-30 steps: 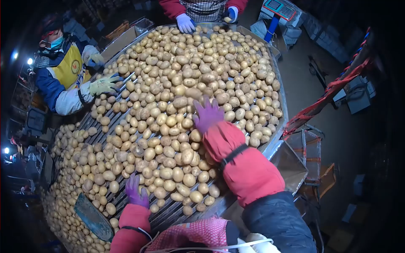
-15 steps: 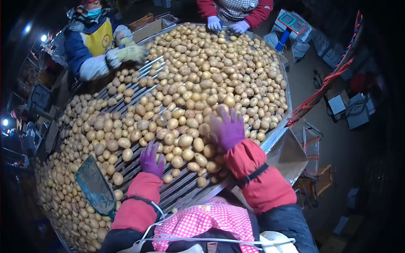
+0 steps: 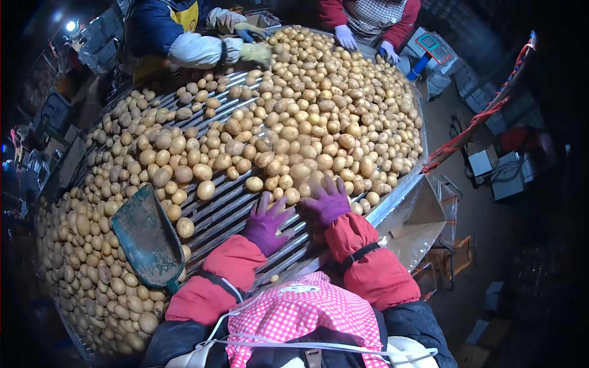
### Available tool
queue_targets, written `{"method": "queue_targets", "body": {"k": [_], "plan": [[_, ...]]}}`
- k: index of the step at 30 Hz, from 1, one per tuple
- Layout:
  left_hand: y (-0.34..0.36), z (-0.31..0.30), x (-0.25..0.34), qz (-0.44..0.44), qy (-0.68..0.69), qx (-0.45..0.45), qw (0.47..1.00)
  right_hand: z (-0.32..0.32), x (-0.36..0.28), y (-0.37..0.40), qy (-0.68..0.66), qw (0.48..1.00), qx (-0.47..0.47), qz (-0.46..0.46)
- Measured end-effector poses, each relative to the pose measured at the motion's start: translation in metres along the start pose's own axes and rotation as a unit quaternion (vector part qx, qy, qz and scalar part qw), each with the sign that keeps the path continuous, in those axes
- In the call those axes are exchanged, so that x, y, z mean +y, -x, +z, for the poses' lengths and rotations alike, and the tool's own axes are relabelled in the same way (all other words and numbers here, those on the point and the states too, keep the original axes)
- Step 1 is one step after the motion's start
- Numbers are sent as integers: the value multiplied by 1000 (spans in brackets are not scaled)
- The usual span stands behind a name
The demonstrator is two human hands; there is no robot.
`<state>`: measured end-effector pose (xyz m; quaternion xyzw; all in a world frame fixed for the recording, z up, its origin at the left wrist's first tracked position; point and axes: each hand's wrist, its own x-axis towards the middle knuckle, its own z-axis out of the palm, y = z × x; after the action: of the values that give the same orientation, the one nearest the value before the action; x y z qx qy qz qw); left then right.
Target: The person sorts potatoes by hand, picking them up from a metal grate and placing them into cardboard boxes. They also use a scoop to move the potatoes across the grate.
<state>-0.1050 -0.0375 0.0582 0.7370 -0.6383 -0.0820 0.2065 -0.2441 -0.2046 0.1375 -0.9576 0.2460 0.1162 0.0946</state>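
Note:
Many potatoes [image 3: 300,132] lie spread over a slatted metal sorting table [image 3: 224,211]. My left hand [image 3: 265,227], in a purple glove, rests low over the bars with its fingers spread. A potato shows partly beside its fingers. Just to the right, my right hand [image 3: 328,202], also purple-gloved, has its fingers apart at the near edge of the potato heap, against a few potatoes. Neither hand is closed round anything. A green scoop [image 3: 147,236] lies on the potatoes to the left of my left arm.
Across the table a co-worker's pale gloved hand [image 3: 256,54] reaches into the potatoes. Another person's lilac-gloved hands [image 3: 345,37] rest at the far edge. A clear plastic-lined box [image 3: 414,224] hangs at the right edge. Beyond stands a scale display [image 3: 432,46].
My left hand has moved right and my right hand slightly down, closer together. Bars between them and the heap show more. The far-left co-worker leans in further; the view has shifted.

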Motion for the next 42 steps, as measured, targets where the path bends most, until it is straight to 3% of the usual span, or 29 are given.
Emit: {"method": "queue_targets", "body": {"k": [1, 3, 6, 7, 8, 9, 11, 13, 15, 17, 18, 21, 23, 25, 26, 27, 30, 33, 36, 37, 39, 41, 42], "plan": [[0, 0, -3, -5, 16, 6, 1000, 3, 1, 2, 7, 1000, 7, 23], [9, -10, -11, 5, 42, 99, 994, 9, 10, 11, 31, 999, 20, 11], [24, -66, 2, -27, 8, 236, 971, 34, 49, -1, 62, 995, 56, -49], [35, -86, 8, -64, -29, 261, 963, 49, 68, -16, 28, 996, 69, -40], [46, -107, 13, -103, -63, 283, 952, 37, 85, -22, 83, 993, 58, -61], [63, -114, 7, -133, -73, 314, 937, 88, 127, -57, 47, 974, 220, -30], [95, -142, 6, -227, -156, 327, 904, 46, 158, -59, -9, 980, 167, 106], [143, -162, -4, -298, -245, 358, 850, 14, 157, -36, 84, 972, 174, 134], [195, -172, -7, -423, -310, 346, 778, 26, 143, -44, 88, 953, 278, 85], [254, -154, -32, -477, -180, 422, 750, -2, 62, -33, 20, 980, 195, -11], [279, -138, -50, -493, -112, 460, 730, 23, 29, -44, 6, 978, 183, -98], [331, -93, -89, -521, 71, 459, 716, 70, -50, -46, -4, 927, 198, -318], [308, -105, -66, -552, 133, 458, 684, 48, -60, -47, 27, 961, 7, -276], [288, -106, -65, -549, 228, 493, 635, 53, -15, -80, 70, 950, 30, -302], [291, -102, -76, -567, 180, 435, 676, 73, 8, -90, -5, 947, 141, -290], [294, -99, -87, -579, 128, 378, 711, 56, 7, -83, 29, 945, 149, -290], [294, -88, -117, -569, 62, 382, 726, 75, 14, -89, -19, 920, 228, -318], [256, -123, -75, -576, 186, 421, 675, 101, 23, -100, -18, 900, 274, -338], [272, -119, -65, -494, 108, 531, 680, 106, 25, -102, -59, 907, 261, -325], [268, -140, -38, -524, 69, 551, 646, 102, 24, -98, -82, 914, 243, -315], [317, -147, -42, -530, -63, 576, 619, 93, 19, -93, -65, 914, 229, -328], [380, -160, -56, -386, -15, 729, 565, 86, 14, -90, -61, 913, 228, -332], [408, -175, -46, -366, 12, 751, 550, 85, 12, -89, -69, 919, 219, -321]]}}
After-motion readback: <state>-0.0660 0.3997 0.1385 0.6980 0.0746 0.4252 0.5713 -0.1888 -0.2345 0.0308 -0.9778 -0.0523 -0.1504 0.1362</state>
